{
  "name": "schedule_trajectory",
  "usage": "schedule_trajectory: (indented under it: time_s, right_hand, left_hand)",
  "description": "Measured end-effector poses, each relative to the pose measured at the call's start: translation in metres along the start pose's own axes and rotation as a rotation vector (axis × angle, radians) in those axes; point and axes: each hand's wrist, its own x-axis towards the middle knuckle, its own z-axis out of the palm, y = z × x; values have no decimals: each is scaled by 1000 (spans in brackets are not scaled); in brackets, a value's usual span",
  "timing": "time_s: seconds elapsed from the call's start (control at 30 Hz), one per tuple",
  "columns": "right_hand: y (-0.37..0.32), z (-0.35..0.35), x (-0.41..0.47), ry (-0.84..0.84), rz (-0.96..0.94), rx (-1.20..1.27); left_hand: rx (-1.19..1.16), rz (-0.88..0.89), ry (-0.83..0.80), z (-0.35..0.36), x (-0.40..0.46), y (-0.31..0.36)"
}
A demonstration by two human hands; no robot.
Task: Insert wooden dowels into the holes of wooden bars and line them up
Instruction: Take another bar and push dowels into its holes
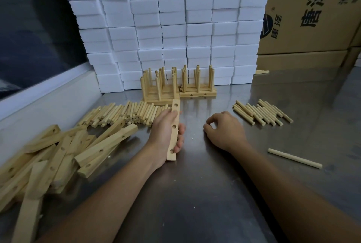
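Bar (174, 130) gripped in my left hand (163, 133) near the finished racks (178, 86); my right hand (222, 129), loosely curled and empty, should fetch a dowel (261, 112) and seat it squarely.

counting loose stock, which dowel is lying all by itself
The long dowel near the right forearm, at the table's right edge. It lies alone; the rest sit in two piles, one right and one left.

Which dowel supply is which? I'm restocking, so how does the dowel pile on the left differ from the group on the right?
The left dowel pile is far larger and stacked in layers, beside the left hand; the right dowel group is small, a loose, mostly single layer lying beyond the right hand. Both are plain light wooden dowels lying on the metal table.
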Motion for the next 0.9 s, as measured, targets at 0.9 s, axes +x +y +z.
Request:
schedule_trajectory:
  time_s: [0.9]
  right_hand:
    - [9, -14, -2, 85, 299, -397]
  left_hand:
    - [-53, 27, 68, 1, 3, -5]
